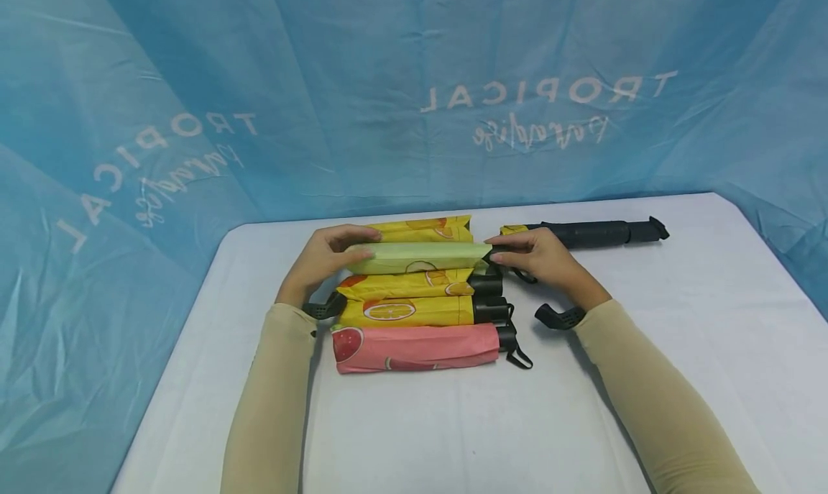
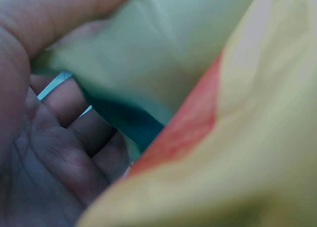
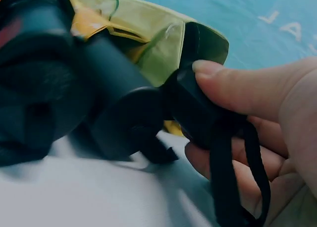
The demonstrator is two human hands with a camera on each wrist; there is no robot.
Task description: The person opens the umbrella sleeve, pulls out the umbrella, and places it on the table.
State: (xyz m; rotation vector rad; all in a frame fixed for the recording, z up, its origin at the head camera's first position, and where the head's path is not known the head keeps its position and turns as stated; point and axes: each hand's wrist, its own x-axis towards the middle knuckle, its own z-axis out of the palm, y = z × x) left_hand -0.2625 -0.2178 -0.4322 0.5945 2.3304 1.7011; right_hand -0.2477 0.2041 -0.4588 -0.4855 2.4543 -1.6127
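A folded light green umbrella [image 1: 420, 258] lies crosswise between my two hands, in a stack of folded umbrellas. Its left end is gripped by my left hand [image 1: 331, 253], thumb in front and fingers behind; the left wrist view shows the cloth close up and blurred. At the other end, my right hand [image 1: 540, 258] pinches the black handle [image 3: 190, 108] between thumb and fingers, and a black wrist strap [image 3: 225, 177] hangs from it. Directly in front lies a yellow umbrella [image 1: 401, 285] with orange-slice prints. Another yellow umbrella [image 1: 427, 231] is partly hidden behind the green one.
Nearer me lie a further yellow umbrella [image 1: 440, 310] and a pink umbrella [image 1: 420, 349], black handles pointing right. A long black object [image 1: 589, 234] with yellow at its left end lies at the back right. White cloth covers the table [image 1: 453, 429]; a blue curtain [image 1: 362, 120] hangs behind.
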